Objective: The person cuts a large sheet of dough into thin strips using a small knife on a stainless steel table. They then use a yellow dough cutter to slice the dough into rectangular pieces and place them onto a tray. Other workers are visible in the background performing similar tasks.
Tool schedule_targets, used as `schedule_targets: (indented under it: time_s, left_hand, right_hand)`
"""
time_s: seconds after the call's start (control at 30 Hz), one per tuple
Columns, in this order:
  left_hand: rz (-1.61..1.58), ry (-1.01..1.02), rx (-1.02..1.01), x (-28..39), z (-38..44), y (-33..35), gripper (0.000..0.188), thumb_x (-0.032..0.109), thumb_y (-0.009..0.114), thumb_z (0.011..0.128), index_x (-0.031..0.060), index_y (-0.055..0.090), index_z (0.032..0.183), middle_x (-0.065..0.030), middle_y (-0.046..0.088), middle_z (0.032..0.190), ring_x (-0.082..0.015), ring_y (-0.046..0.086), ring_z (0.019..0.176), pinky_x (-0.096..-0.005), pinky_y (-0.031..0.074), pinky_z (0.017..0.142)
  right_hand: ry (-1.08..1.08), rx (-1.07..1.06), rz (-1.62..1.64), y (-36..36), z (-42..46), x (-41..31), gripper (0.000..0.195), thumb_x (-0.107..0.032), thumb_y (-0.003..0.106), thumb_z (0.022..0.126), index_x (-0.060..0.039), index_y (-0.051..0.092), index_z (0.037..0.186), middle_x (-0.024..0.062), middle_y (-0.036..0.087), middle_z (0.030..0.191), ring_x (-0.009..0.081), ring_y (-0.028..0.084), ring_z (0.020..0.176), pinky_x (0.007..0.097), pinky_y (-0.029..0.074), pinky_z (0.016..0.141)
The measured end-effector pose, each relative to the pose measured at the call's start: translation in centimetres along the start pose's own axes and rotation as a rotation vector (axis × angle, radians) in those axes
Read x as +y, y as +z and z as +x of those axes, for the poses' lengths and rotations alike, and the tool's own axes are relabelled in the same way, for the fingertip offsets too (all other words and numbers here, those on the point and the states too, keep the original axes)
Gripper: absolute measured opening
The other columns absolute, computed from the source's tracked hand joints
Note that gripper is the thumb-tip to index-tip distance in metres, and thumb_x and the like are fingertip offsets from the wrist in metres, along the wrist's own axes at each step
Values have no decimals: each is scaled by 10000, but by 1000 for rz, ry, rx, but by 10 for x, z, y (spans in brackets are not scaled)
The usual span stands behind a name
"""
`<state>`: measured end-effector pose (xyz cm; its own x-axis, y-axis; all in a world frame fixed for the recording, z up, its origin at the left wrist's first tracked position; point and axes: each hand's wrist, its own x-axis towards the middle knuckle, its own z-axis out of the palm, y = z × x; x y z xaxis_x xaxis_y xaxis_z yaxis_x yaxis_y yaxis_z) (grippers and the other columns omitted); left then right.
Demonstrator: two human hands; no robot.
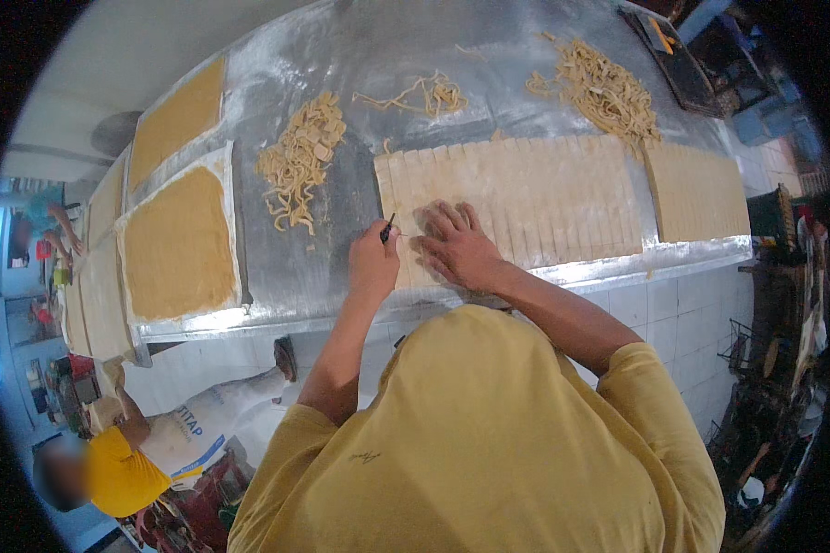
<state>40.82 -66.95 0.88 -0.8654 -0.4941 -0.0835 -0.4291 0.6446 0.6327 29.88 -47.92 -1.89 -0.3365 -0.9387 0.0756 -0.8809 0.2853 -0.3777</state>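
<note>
A sheet of pale dough [553,193] lies before me on a metal-topped table [346,276], scored into many narrow side-by-side strips. In my left hand [373,259] is a small cutting tool with a black handle [388,228], held at the sheet's left end; its thin tip is hard to make out. My right hand [460,245] rests palm down on the dough just right of the tool, fingers spread and slightly blurred. Left of the sheet is a heap of dough scraps [308,148]. Another cut dough sheet [698,193] adjoins at the right.
Dough trimmings [605,90] are piled at the back right, with a smaller tangle [443,95] mid-table. Yellow-brown slabs [180,242] lie on cloth or sheets at left. A dark board [674,62] stands back right. A person in yellow [128,470] is at lower left, beside large sacks [207,415].
</note>
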Motion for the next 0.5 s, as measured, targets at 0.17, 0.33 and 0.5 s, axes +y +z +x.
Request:
schedule_targets:
  time_s: [0.17,0.33,0.5]
  left_hand:
    - [33,70,-103,5,-12,4,207,190,644,1071,5,711,1134,-278,753,1000,-510,718,970,-598,548,860]
    - [-13,65,-1,4,-30,4,176,171,656,1054,11,693,1118,-269,751,1035,-512,711,972,-595,549,840]
    - [44,44,-67,6,-39,4,154,151,663,1049,21,700,1121,-260,751,1015,-508,709,979,-584,547,844]
  right_hand:
    - [18,-68,-22,3,-8,-10,456,-442,570,1095,-216,656,1481,181,399,1710,448,297,1613,741,200,1276]
    - [-32,-63,13,3,-21,-11,472,-458,565,1096,-238,643,1507,176,354,1750,447,245,1645,742,164,1291]
    - [-18,-73,-50,8,-28,-15,493,-493,574,1086,-246,642,1508,169,317,1771,445,234,1652,742,171,1291]
